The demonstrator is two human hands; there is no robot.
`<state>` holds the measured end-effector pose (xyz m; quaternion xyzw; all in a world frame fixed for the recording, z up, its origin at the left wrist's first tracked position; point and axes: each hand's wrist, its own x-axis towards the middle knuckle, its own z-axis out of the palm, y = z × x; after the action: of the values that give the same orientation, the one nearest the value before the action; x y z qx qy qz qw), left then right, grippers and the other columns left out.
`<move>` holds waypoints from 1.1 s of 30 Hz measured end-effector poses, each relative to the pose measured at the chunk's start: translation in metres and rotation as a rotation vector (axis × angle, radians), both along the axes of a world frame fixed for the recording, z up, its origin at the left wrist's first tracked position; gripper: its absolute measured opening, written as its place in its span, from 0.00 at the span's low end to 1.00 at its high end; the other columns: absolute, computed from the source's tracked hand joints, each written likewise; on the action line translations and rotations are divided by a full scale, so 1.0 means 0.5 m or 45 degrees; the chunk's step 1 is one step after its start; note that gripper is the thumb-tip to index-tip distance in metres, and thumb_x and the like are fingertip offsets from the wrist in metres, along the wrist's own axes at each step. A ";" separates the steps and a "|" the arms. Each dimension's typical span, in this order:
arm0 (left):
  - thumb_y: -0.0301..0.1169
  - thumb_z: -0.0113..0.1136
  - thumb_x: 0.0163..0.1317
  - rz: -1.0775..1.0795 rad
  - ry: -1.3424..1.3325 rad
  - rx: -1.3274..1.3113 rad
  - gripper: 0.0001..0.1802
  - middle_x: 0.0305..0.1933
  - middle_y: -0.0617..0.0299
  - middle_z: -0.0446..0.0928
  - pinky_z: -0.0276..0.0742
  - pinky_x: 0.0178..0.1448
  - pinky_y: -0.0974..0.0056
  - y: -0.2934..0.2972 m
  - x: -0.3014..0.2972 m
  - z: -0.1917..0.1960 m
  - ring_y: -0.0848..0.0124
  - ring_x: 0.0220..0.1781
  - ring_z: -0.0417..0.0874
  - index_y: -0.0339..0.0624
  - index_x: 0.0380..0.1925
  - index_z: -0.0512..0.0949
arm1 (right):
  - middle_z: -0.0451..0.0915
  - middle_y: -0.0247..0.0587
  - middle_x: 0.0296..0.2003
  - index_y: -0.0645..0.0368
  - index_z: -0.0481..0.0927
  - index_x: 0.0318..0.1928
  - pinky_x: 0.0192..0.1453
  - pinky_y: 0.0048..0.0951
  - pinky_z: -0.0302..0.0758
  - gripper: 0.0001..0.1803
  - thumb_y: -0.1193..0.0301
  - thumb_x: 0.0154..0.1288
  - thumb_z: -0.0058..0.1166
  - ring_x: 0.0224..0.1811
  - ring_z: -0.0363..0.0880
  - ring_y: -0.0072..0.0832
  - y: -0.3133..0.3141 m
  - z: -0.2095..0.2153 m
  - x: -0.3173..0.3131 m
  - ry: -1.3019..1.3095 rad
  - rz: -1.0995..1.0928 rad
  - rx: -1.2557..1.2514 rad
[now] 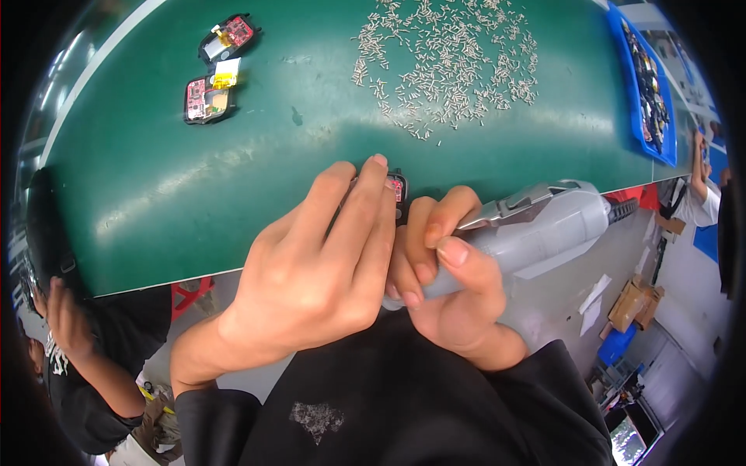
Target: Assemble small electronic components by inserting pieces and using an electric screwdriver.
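My left hand covers a small black device with a red circuit board at the near edge of the green table; only its corner shows past my fingertips. My right hand grips a grey electric screwdriver, whose body points off to the right while its tip is hidden behind my fingers next to the device. The two hands touch each other.
Two opened black devices with red boards and yellow parts lie at the far left. Several small silver screws are scattered at the far middle. A blue tray of dark parts stands at right. Another person sits at lower left.
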<state>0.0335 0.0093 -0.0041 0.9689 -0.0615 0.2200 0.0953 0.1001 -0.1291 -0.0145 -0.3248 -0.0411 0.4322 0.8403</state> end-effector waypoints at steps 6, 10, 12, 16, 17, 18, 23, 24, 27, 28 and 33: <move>0.20 0.60 0.38 -0.020 0.134 -0.020 0.20 0.47 0.45 0.77 0.80 0.37 0.61 0.000 -0.007 0.013 0.55 0.42 0.79 0.22 0.37 0.77 | 0.64 0.32 0.22 0.56 0.65 0.34 0.22 0.26 0.65 0.10 0.64 0.65 0.46 0.14 0.62 0.19 -0.021 0.069 0.114 -0.359 0.108 0.217; 0.19 0.61 0.38 -0.010 0.210 -0.090 0.21 0.49 0.46 0.76 0.80 0.40 0.59 0.004 -0.011 0.023 0.55 0.45 0.79 0.23 0.38 0.77 | 0.64 0.33 0.22 0.56 0.66 0.35 0.24 0.25 0.65 0.10 0.63 0.65 0.45 0.14 0.62 0.19 -0.001 0.105 0.164 -0.517 0.056 0.224; 0.19 0.61 0.38 -0.005 0.256 -0.140 0.22 0.49 0.46 0.76 0.80 0.41 0.59 0.005 -0.012 0.019 0.55 0.45 0.78 0.23 0.38 0.77 | 0.64 0.33 0.23 0.56 0.66 0.35 0.26 0.24 0.65 0.10 0.63 0.65 0.45 0.15 0.62 0.19 0.006 0.101 0.178 -0.548 0.059 0.220; 0.19 0.62 0.37 0.016 0.138 -0.042 0.22 0.48 0.47 0.77 0.80 0.42 0.59 0.001 -0.011 -0.001 0.56 0.45 0.79 0.24 0.38 0.78 | 0.64 0.33 0.22 0.55 0.67 0.35 0.28 0.24 0.64 0.10 0.63 0.65 0.45 0.16 0.62 0.19 0.018 0.091 0.196 -0.660 0.076 0.211; 0.19 0.62 0.37 0.027 0.113 -0.017 0.22 0.48 0.47 0.77 0.80 0.42 0.59 0.000 -0.010 -0.003 0.56 0.45 0.79 0.24 0.38 0.78 | 0.63 0.32 0.23 0.55 0.67 0.35 0.28 0.24 0.63 0.10 0.62 0.65 0.44 0.16 0.62 0.19 0.022 0.088 0.198 -0.651 0.083 0.192; 0.19 0.62 0.37 0.028 0.116 -0.024 0.22 0.48 0.47 0.77 0.80 0.42 0.59 0.001 -0.011 -0.005 0.56 0.45 0.79 0.24 0.38 0.78 | 0.63 0.32 0.23 0.55 0.67 0.35 0.28 0.24 0.63 0.10 0.62 0.65 0.44 0.16 0.62 0.19 0.024 0.084 0.197 -0.648 0.085 0.185; 0.18 0.62 0.38 0.015 0.027 -0.034 0.20 0.46 0.47 0.78 0.81 0.40 0.60 0.003 -0.009 -0.017 0.57 0.41 0.80 0.25 0.37 0.79 | 0.63 0.32 0.23 0.54 0.66 0.33 0.27 0.23 0.61 0.10 0.62 0.65 0.45 0.15 0.61 0.18 0.025 0.073 0.197 -0.670 0.090 0.140; 0.18 0.62 0.38 0.019 0.030 -0.037 0.20 0.46 0.47 0.78 0.81 0.40 0.60 0.003 -0.010 -0.018 0.57 0.41 0.80 0.25 0.37 0.79 | 0.63 0.32 0.23 0.54 0.66 0.33 0.27 0.23 0.61 0.10 0.62 0.65 0.45 0.15 0.61 0.18 0.026 0.073 0.197 -0.667 0.095 0.139; 0.17 0.62 0.38 0.032 0.018 -0.071 0.19 0.45 0.47 0.78 0.81 0.39 0.61 0.002 -0.012 -0.020 0.57 0.40 0.80 0.25 0.36 0.79 | 0.63 0.32 0.22 0.53 0.65 0.32 0.26 0.23 0.62 0.10 0.62 0.64 0.45 0.15 0.62 0.17 0.027 0.073 0.199 -0.659 0.114 0.122; 0.17 0.62 0.38 0.023 -0.007 -0.065 0.19 0.45 0.47 0.79 0.81 0.38 0.61 0.002 -0.012 -0.023 0.57 0.40 0.80 0.24 0.36 0.79 | 0.64 0.32 0.23 0.53 0.65 0.31 0.26 0.23 0.62 0.10 0.62 0.64 0.46 0.15 0.62 0.18 0.028 0.073 0.202 -0.661 0.154 0.140; 0.17 0.63 0.39 0.000 -0.067 -0.060 0.18 0.45 0.46 0.79 0.80 0.36 0.61 0.010 -0.013 -0.031 0.57 0.38 0.80 0.23 0.36 0.78 | 0.65 0.32 0.24 0.52 0.63 0.31 0.27 0.24 0.64 0.10 0.62 0.64 0.45 0.16 0.64 0.19 0.057 0.073 0.202 -0.712 0.378 0.242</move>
<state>0.0271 0.0141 -0.0198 0.9603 -0.0588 0.2467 0.1165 0.2014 -0.1007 0.0218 -0.3416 -0.3571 0.4382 0.7509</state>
